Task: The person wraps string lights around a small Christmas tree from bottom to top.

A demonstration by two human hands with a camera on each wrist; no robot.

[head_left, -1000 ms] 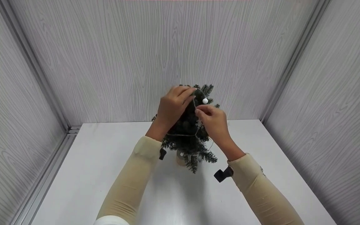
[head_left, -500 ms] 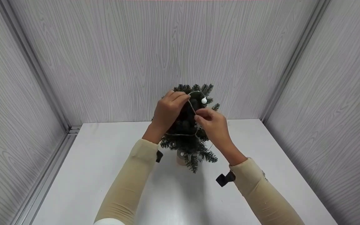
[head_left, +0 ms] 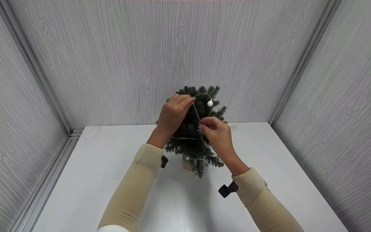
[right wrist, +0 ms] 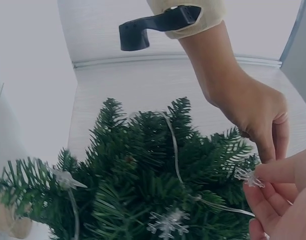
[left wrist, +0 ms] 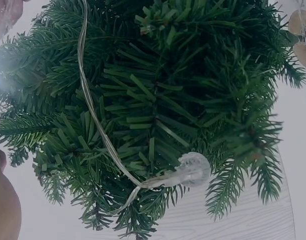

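A small artificial Christmas tree [head_left: 185, 149] stands near the back wall, with a string light [left wrist: 100, 127] wound over its branches. My left hand [head_left: 173, 111] pinches the wire near the treetop. Lower and to the right, my right hand [head_left: 217, 131] pinches a clear snowflake light [right wrist: 249, 177] between thumb and finger. The wire stretches between both hands. Another snowflake light [right wrist: 168, 223] hangs on the branches in the right wrist view. A white round light [head_left: 210, 103] sits at the upper right. A clear round bulb [left wrist: 195, 170] lies on the needles in the left wrist view.
The tree's pale wooden base [head_left: 185, 165] rests on a white table [head_left: 108, 154]. Grey wood-grain panels [head_left: 179, 48] enclose the back and sides. A black wrist mount [head_left: 225, 190] sticks out from the right sleeve.
My left hand has come down and left from the treetop, uncovering the wire loop there. My right hand has shifted downward along the wire.
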